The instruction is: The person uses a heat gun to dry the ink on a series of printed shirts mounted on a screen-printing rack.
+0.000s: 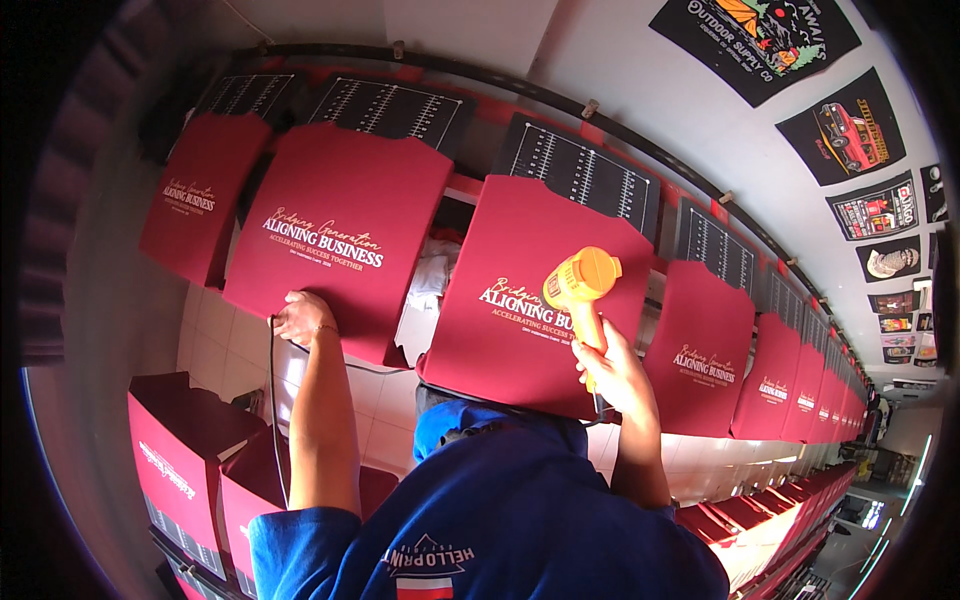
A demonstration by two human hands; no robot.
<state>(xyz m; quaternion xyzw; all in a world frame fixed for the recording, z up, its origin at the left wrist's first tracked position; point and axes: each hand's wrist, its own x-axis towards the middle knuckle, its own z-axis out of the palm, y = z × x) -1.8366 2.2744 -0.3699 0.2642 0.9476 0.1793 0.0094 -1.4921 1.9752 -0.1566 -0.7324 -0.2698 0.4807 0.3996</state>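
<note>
My right hand (622, 372) is wrapped round the handle of a yellow heat gun (583, 276). The gun is raised over a maroon shirt (560, 225) stretched on a board, and hides part of its white and gold print. To the left, my left hand (305, 318) is at the near edge of another maroon printed shirt (340, 190). Its fingers are curled, and a thin black cord (273, 400) runs from them down past my forearm. The fingertips are partly hidden. Whether they also press on the shirt I cannot tell.
More maroon shirts (700, 345) on boards line up to the right, and one (205, 190) stands at far left. Black board ends with white markings (585, 170) show behind. A second row of shirts (165, 465) is behind me. Printed samples (855, 125) hang on the wall.
</note>
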